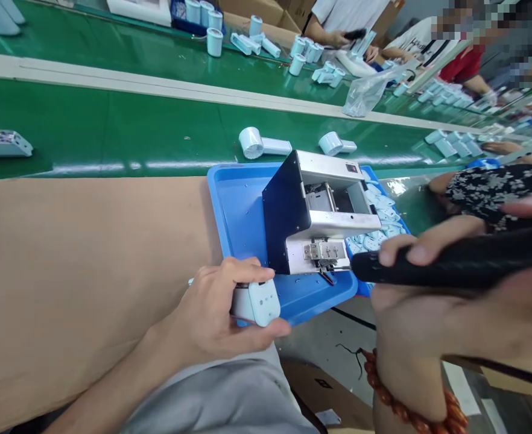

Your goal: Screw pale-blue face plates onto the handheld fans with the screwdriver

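My left hand [212, 307] grips a pale blue plastic handheld fan body [254, 303], its button face turned up, just in front of the blue plastic tray [234, 205]. My right hand [433, 313] wraps around a black electric screwdriver [456, 263], whose tip end points left towards a metal fixture [324, 223] with a dark blue side panel, standing in the tray. A beaded wooden bracelet [411, 398] circles my right wrist. Several pale blue parts [374, 238] lie in the tray behind the fixture.
A brown cardboard sheet [80, 283] lies left of the tray. Behind it runs a green conveyor belt [112, 120] carrying several pale blue fans [263, 143]. A second belt lies beyond, with co-workers [342, 24] and a plastic bag [365, 90]. A co-worker's patterned sleeve [496, 190] is at right.
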Demonstrator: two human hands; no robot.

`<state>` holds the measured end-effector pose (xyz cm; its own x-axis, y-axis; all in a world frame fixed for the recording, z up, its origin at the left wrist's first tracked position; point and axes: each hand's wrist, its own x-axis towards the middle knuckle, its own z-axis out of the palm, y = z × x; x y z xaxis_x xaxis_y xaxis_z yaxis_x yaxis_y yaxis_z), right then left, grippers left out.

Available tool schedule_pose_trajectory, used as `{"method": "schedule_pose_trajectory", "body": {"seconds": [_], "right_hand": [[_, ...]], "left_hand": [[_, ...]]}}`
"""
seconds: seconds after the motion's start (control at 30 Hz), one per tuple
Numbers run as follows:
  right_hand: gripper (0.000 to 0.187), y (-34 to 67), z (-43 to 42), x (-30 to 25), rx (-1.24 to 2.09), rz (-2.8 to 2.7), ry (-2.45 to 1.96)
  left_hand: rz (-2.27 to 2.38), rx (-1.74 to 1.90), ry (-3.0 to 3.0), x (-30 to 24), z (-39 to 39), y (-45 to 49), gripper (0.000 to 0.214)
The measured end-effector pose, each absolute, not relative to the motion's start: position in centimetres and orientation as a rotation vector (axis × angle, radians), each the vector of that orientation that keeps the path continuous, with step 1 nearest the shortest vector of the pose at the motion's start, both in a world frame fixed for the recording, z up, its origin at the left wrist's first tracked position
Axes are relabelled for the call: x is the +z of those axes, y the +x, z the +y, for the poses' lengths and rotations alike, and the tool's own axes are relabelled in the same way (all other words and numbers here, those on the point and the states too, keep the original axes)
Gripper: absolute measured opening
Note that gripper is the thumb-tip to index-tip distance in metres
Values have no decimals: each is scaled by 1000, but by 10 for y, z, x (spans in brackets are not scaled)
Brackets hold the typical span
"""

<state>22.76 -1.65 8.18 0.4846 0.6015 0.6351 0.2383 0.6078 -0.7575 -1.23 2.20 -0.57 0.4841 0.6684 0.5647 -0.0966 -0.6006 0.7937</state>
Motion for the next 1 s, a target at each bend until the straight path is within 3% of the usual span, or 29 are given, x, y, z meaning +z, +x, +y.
{"method": "schedule_pose_trajectory", "body": {"seconds": [0.03, 0.07, 0.13, 0.3, 0.6, 0.8, 1.0], "right_hand": [[29, 230, -8, 77, 85, -1139, -881], [25, 232, -1, 72, -29, -1192, -849], [46, 235, 9, 64, -23, -1260, -906], [58, 228, 10, 69, 169, -1268, -1160], [59, 228, 5, 72, 219, -1318, -1223], [45, 229, -2, 61, 86, -1302, -1011], [53, 233, -2, 73, 141, -1333, -1148]], "left_hand": [[486, 1195, 1907, -7, 22, -13, 51], [500, 1198, 1895, -9, 22, -13, 52], [524, 1201, 1884, -11, 21, -13, 53], [515, 1194, 1921, -10, 21, -14, 50], [479, 1213, 1883, -8, 22, -12, 51], [489, 1205, 1917, -9, 22, -12, 48], [482, 1216, 1972, -3, 23, -12, 45]]}}
